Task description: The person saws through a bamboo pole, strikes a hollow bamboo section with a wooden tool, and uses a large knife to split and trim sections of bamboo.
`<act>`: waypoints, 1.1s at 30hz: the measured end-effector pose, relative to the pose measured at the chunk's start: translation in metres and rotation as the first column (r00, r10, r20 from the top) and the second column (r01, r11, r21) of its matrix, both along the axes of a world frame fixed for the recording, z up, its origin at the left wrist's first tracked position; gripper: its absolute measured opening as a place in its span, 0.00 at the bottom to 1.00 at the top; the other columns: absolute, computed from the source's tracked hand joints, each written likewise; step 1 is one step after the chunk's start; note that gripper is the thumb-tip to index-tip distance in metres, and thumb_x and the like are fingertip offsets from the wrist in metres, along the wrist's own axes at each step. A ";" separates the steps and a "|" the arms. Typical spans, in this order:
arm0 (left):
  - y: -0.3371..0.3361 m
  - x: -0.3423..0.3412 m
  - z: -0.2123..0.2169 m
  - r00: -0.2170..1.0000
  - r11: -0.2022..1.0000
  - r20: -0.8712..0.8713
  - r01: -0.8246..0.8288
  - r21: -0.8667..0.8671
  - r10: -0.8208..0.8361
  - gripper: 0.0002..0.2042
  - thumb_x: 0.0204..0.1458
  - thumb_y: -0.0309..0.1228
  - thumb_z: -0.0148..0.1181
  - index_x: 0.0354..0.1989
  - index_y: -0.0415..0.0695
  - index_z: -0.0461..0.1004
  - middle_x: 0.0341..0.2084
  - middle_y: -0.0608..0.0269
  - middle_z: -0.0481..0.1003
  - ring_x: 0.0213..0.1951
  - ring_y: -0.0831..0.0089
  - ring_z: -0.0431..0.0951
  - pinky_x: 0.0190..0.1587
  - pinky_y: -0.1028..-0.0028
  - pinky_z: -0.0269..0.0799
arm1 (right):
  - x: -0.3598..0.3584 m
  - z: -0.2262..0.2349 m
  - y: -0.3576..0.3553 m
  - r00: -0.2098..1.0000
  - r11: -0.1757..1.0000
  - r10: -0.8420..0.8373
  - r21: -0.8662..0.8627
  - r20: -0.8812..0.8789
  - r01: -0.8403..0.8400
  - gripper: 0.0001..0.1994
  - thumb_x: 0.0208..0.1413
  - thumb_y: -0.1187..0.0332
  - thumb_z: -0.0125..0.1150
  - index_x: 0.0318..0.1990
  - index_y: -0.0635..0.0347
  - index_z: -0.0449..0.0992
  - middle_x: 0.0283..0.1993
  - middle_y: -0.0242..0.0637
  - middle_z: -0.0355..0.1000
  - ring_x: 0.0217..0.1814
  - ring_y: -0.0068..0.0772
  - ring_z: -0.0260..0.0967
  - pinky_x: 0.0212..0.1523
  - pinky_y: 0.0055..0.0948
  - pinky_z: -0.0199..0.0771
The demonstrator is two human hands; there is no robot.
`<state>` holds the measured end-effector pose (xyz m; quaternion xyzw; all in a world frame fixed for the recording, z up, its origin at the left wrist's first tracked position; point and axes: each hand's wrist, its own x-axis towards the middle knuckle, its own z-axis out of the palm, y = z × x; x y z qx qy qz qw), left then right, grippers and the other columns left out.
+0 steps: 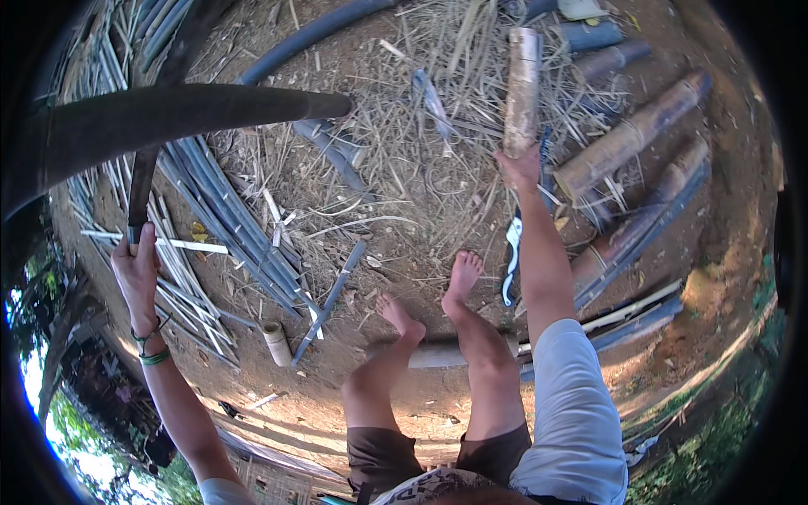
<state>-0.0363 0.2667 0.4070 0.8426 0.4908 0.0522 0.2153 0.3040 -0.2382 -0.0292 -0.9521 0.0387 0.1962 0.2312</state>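
Note:
My left hand [137, 273] is raised at the left, closed round the lower end of a long dark bar-like tool [143, 189]. Higher up, the tool passes behind a thick dark curved pole [227, 105], whose kind I cannot make out. My right hand [519, 164] grips the near end of a short, thick bamboo piece [522, 88] pointing away from me. Beside my right forearm lies a hand saw [512, 257] with a white and black handle. Dry bamboo shavings [429, 172] cover the ground between my hands.
Thick bamboo lengths [635, 135] lie to the right. Bundled dark bamboo strips [223, 223] and pale strips [181, 282] are at the left. A short bamboo tube [276, 343] stands near my bare feet [463, 273]. A bamboo pole [429, 353] lies behind my feet.

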 end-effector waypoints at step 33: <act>-0.035 0.037 -0.014 0.922 0.960 -0.332 0.253 0.120 -0.201 0.31 0.51 0.63 0.64 0.33 0.39 0.83 0.25 0.40 0.79 0.35 0.42 0.81 0.41 0.51 0.76 | -0.036 0.401 0.171 0.751 0.750 0.655 0.182 -0.077 -0.636 0.40 0.36 0.57 0.79 0.57 0.72 0.71 0.43 0.55 0.80 0.42 0.47 0.82 0.46 0.36 0.82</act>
